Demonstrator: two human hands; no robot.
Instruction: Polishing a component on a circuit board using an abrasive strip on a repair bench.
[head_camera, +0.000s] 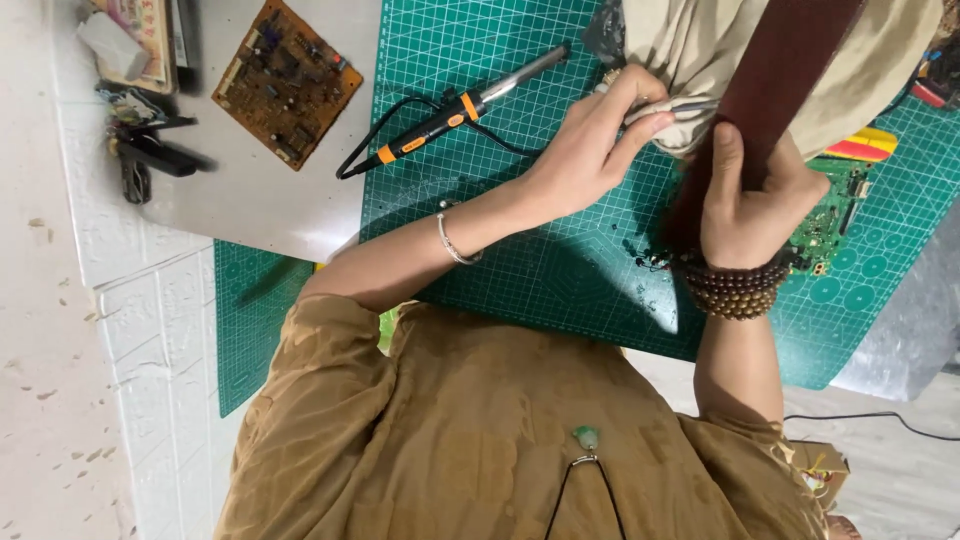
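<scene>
Left hand pinching beige cloth; right hand clenched on brown strap; soldering iron at 9 o'clock of left hand, on green cutting mat

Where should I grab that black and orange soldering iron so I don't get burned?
Hold the soldering iron by its black handle, between the two orange bands, coming from the cable end at lower left. The bare metal tip points up-right toward the left hand, so stay away from that end.

A grey table carries a green cutting mat. On the mat lies a soldering iron; a brown circuit board rests on bare tabletop.
</scene>
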